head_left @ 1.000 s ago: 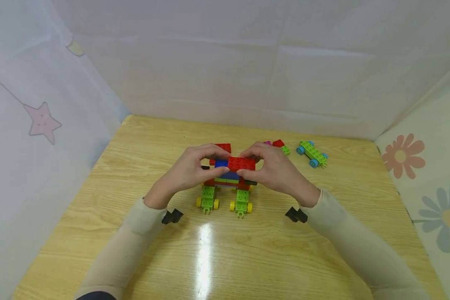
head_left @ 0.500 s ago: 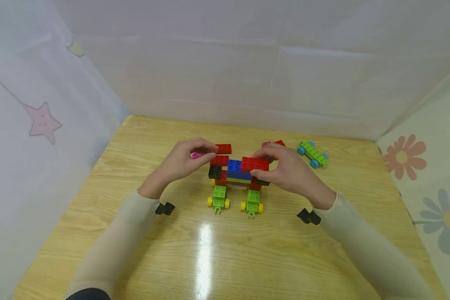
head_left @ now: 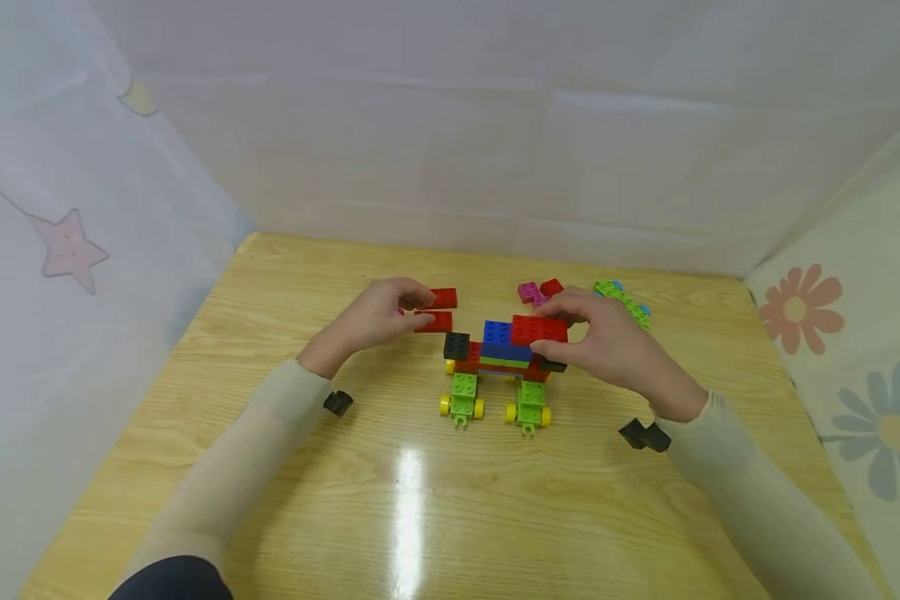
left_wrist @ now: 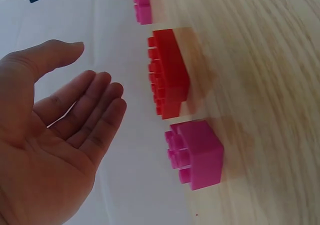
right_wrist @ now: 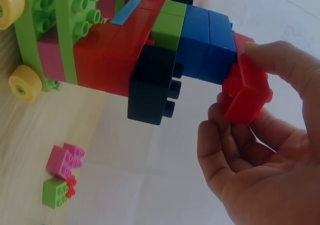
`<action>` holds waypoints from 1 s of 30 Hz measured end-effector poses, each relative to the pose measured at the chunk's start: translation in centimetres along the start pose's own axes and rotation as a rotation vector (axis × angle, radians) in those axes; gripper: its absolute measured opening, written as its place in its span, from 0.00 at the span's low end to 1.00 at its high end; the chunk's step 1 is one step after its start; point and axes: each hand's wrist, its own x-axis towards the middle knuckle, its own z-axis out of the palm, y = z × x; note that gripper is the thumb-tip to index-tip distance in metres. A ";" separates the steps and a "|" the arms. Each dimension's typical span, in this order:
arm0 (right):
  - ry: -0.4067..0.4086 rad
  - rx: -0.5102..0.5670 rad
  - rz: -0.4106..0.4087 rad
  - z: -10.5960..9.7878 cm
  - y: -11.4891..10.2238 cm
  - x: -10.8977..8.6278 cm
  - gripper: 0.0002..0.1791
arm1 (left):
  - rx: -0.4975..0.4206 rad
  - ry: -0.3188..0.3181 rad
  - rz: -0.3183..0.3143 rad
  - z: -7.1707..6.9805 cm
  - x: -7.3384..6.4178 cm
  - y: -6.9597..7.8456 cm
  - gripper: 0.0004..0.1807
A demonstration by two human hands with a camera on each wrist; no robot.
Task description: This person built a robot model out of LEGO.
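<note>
My right hand (head_left: 607,346) pinches a red toy brick (head_left: 538,330) between thumb and fingers. This brick sits at the top right of a brick-built vehicle (head_left: 506,354), overhanging its blue bricks (right_wrist: 207,45) in the right wrist view. Below are a lime layer, red bricks, black bricks (right_wrist: 152,80) jutting out at the ends, and lime wheeled bases (head_left: 462,396) with yellow wheels. My left hand (head_left: 378,315) holds nothing, fingers loosely bent, beside two loose red bricks (head_left: 433,322). In the left wrist view, a red brick (left_wrist: 170,75) and a pink brick (left_wrist: 202,155) stand beyond its fingertips.
At the back right lie pink bricks (head_left: 528,292), a red brick (head_left: 552,287) and a lime base with blue wheels (head_left: 621,302), partly behind my right hand. The wooden table (head_left: 307,500) is bordered by printed cloth (head_left: 480,167) at the back and sides.
My left hand has let go of the vehicle and drawn away left to the loose red bricks. The vehicle has shifted right with my right hand, which still grips the top red brick.
</note>
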 end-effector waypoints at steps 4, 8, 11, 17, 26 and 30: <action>-0.009 0.005 0.023 -0.6 0.6 -0.6 0.23 | 0.054 -0.029 -0.042 0.6 0.7 -0.7 0.23; 0.001 -0.003 0.025 -1.1 1.2 -1.0 0.23 | 0.067 -0.034 -0.062 1.0 1.3 -1.3 0.22; 0.018 -0.013 0.023 -1.4 1.6 -1.1 0.23 | 0.080 -0.024 -0.059 1.1 1.7 -1.8 0.21; 0.029 -0.004 0.035 -1.5 2.1 -1.3 0.22 | 0.090 -0.038 -0.085 1.3 1.9 -2.5 0.22; 0.037 0.006 0.046 -1.5 2.0 -1.4 0.22 | 0.152 -0.055 -0.082 1.7 2.1 -2.8 0.22; 0.038 0.012 0.044 -1.6 2.0 -1.4 0.22 | 0.188 -0.061 -0.070 1.7 2.1 -2.8 0.23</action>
